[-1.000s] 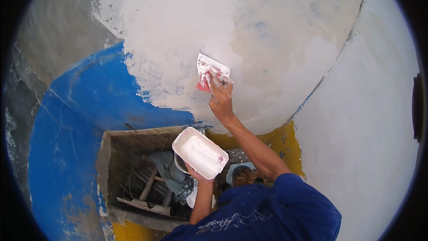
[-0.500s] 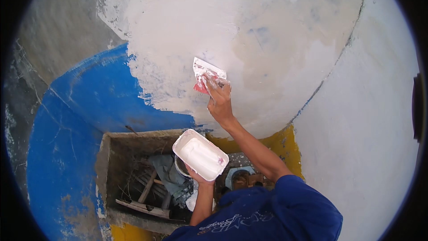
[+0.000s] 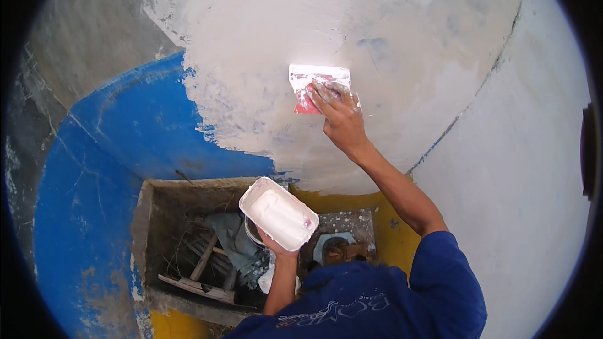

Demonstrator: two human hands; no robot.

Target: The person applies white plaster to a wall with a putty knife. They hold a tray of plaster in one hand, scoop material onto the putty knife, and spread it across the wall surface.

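Observation:
My right hand (image 3: 342, 113) is closed on a putty knife (image 3: 308, 104) with a wide blade and a red part, its fingers smeared white. The blade lies against the wall (image 3: 264, 50), on a patch coated in off-white putty. Lower down, my left hand (image 3: 279, 246) holds a white rectangular tub (image 3: 256, 189) from beneath. White putty (image 3: 279, 216) fills much of the tub, with a small purplish spot near one end. Most of the left hand's fingers are hidden under the tub.
Below the wall stands a concrete trough (image 3: 143, 226) with wood pieces (image 3: 204, 257), a grey cloth (image 3: 235, 245) and twigs inside. Blue paint (image 3: 88, 182) covers the wall at left, yellow paint (image 3: 392, 220) its lower part. A pale wall (image 3: 502, 182) rises at right beyond a cracked corner line.
My right hand has moved up and to the right across the wall with the putty knife, whose blade has turned nearly level. The tub in my left hand has barely shifted.

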